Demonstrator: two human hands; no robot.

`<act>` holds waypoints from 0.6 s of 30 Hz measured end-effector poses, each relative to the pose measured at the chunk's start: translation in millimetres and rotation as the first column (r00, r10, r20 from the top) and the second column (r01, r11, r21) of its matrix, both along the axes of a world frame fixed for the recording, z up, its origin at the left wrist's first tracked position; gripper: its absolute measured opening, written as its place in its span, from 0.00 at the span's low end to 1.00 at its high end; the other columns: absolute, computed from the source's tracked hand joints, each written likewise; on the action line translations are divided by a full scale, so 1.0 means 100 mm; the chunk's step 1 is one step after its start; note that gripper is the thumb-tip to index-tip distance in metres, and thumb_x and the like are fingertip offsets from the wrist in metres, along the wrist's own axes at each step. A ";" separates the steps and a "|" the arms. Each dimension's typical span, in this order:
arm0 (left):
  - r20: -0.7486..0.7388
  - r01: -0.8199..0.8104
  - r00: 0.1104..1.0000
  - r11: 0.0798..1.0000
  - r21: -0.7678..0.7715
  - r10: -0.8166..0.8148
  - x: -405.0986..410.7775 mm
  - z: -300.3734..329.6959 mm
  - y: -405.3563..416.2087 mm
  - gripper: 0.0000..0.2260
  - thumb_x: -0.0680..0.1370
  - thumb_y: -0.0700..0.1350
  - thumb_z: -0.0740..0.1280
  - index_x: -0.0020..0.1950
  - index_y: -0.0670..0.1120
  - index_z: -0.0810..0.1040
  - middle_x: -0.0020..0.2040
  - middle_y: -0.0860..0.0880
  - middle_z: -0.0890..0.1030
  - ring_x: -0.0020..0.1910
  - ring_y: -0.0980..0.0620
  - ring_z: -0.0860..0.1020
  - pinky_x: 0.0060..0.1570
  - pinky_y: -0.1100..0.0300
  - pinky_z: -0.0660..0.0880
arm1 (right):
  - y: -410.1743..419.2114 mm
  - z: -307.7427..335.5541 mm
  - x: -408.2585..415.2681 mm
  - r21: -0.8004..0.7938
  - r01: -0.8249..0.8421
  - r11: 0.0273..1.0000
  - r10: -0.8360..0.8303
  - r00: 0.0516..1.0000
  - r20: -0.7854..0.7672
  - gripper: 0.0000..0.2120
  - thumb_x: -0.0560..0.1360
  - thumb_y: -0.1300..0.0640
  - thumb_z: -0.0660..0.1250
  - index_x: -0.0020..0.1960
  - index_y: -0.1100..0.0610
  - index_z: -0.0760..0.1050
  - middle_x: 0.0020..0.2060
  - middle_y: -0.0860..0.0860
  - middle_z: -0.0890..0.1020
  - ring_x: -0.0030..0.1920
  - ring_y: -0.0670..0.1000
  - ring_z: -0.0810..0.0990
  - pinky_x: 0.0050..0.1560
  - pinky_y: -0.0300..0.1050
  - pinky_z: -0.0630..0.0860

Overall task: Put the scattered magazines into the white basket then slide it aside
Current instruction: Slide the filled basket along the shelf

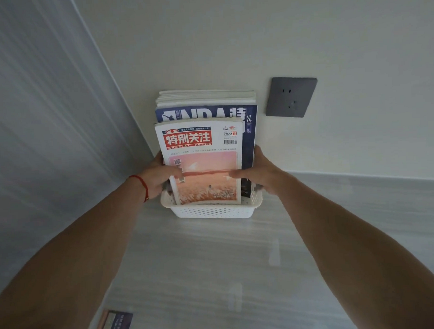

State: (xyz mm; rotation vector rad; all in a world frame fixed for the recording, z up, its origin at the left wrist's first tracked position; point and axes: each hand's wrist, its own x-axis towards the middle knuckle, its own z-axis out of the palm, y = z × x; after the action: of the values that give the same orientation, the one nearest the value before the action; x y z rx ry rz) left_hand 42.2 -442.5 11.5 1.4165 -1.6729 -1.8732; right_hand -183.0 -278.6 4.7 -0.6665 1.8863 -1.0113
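Magazines (202, 150) hide basket (214, 210) interior | hands (159, 176) partly behind stack

the white basket (212, 210) is hemmed in by the back wall (329, 37) behind and the side panel (49, 108) to the left; open counter (239, 262) is left in front and rightward, below the wall socket (291, 97). one stray magazine (113, 325) lies at the near edge.
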 end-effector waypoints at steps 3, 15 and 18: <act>-0.012 0.073 0.997 0.996 0.043 -0.073 0.03 -0.12 -0.06 0.35 0.69 0.20 0.68 0.69 0.51 0.75 0.53 0.48 0.88 0.59 0.41 0.82 0.42 0.48 0.84 | -0.03 -0.20 -0.02 -0.041 0.006 0.999 -0.005 0.999 0.032 0.52 0.65 0.63 0.83 0.77 0.43 0.55 0.70 0.49 0.77 0.71 0.59 0.74 0.64 0.72 0.74; -0.048 0.144 0.988 0.985 -0.094 -0.149 0.28 -0.08 0.48 0.36 0.71 0.22 0.71 0.75 0.46 0.69 0.66 0.43 0.82 0.68 0.41 0.78 0.66 0.33 0.75 | 0.48 -0.35 0.17 -0.172 0.032 0.985 -0.044 0.997 -0.067 0.37 0.69 0.58 0.81 0.70 0.46 0.66 0.65 0.49 0.82 0.67 0.58 0.79 0.67 0.67 0.75; -0.059 0.137 0.988 0.987 -0.089 -0.143 0.26 -0.06 0.77 0.37 0.71 0.21 0.71 0.73 0.50 0.69 0.65 0.45 0.82 0.68 0.41 0.77 0.65 0.35 0.76 | 0.80 -0.30 0.17 -0.159 0.053 0.986 -0.065 0.995 -0.073 0.36 0.68 0.57 0.81 0.70 0.46 0.67 0.64 0.48 0.83 0.65 0.57 0.80 0.67 0.66 0.76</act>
State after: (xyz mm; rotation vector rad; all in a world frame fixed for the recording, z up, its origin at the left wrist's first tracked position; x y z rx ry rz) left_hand 67.9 -365.8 5.4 1.2211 -1.8396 -1.8741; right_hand -165.6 -198.4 -25.5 -0.7551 1.9172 -1.1972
